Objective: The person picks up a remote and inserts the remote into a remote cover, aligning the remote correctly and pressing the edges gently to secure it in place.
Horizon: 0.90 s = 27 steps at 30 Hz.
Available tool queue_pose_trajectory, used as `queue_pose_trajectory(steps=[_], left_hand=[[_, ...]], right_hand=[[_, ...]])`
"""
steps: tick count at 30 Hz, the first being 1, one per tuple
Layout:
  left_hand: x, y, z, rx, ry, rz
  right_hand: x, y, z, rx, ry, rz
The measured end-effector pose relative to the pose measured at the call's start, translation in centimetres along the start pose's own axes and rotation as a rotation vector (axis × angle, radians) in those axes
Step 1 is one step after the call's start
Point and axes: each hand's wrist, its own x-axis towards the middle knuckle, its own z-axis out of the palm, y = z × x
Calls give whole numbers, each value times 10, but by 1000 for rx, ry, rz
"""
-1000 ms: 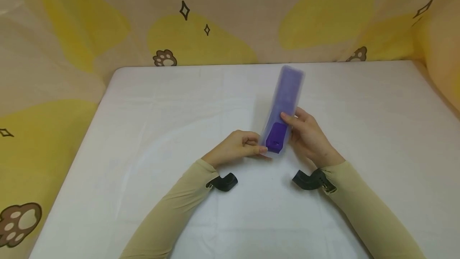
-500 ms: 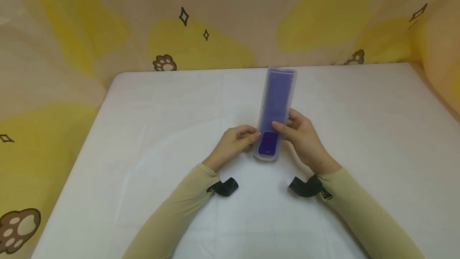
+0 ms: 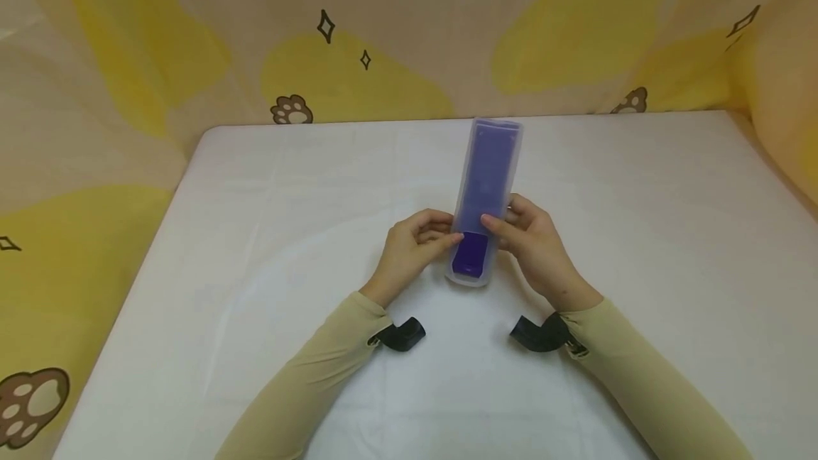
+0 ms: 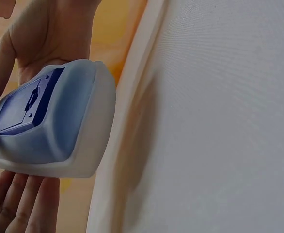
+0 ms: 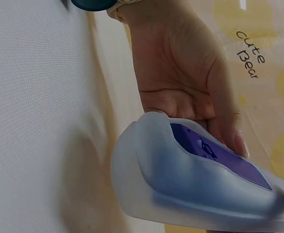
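A long, narrow case (image 3: 491, 169) of translucent plastic, blue-purple inside with a dark purple latch panel (image 3: 471, 254) near its lower end, is held up in the middle. My right hand (image 3: 537, 247) grips its right side, thumb on the front and fingers behind. From the left, my left hand (image 3: 415, 250) pinches the lower part, thumb by the latch panel's upper corner. The left wrist view shows the case's rounded end (image 4: 91, 121) and a small catch on the panel. That end (image 5: 147, 179) also shows in the right wrist view, above the table. Contents cannot be made out.
White cloth covers the table (image 3: 307, 183), and its far edge runs behind the case. A yellow and beige patterned curtain (image 3: 409, 27) hangs at the back and sides. Each wrist carries a black curved mount (image 3: 402, 334).
The case has moved left and stands more upright than a second ago. Both hands went with it, and the left thumb now lies higher, near the panel's upper corner.
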Motion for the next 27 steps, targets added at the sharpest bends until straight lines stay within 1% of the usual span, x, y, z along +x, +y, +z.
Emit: queue_pose_trajectory(steps=[6, 10, 16, 22, 25, 27], left_hand=[[1, 0, 0, -46, 53, 26], [0, 2, -1, -61, 51, 36], [0, 4, -4, -69, 17, 3], [0, 3, -4, -76, 4, -18], [0, 2, -4, -72, -2, -43], [-1, 2, -4, -69, -14, -69]], right_hand=[[0, 1, 0, 129, -38, -33], [-1, 2, 0, 168, -57, -48], [-1, 3, -1, 158, -68, -55], [-1, 4, 0, 148, -66, -58], [-2, 4, 1, 119, -51, -47], [-2, 5, 2, 80, -39, -43]])
